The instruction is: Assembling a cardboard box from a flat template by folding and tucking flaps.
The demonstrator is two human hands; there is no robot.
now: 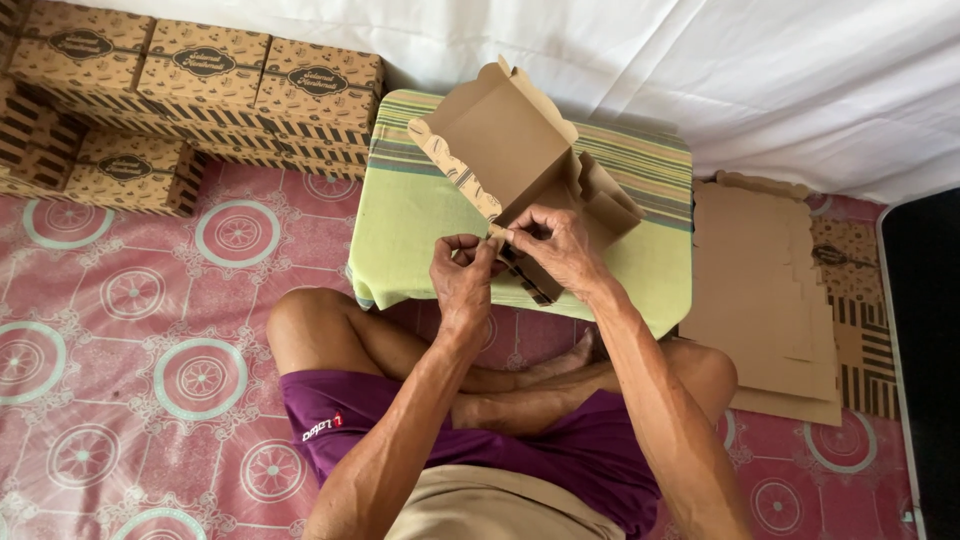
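A half-folded brown cardboard box (505,150) with a printed outside stands on a low stand draped in green striped cloth (420,225). Its lid is tipped up toward the far side. My left hand (463,278) pinches the near corner flap of the box. My right hand (560,248) grips the same corner from the right, fingers pressed on the folded edge. Both hands meet at the box's front corner, above my crossed legs.
Several finished patterned boxes (205,75) are stacked at the far left against a white cloth backdrop (750,70). A pile of flat unfolded cardboard blanks (765,290) lies on the right. The floor is covered by a pink patterned mat (130,340).
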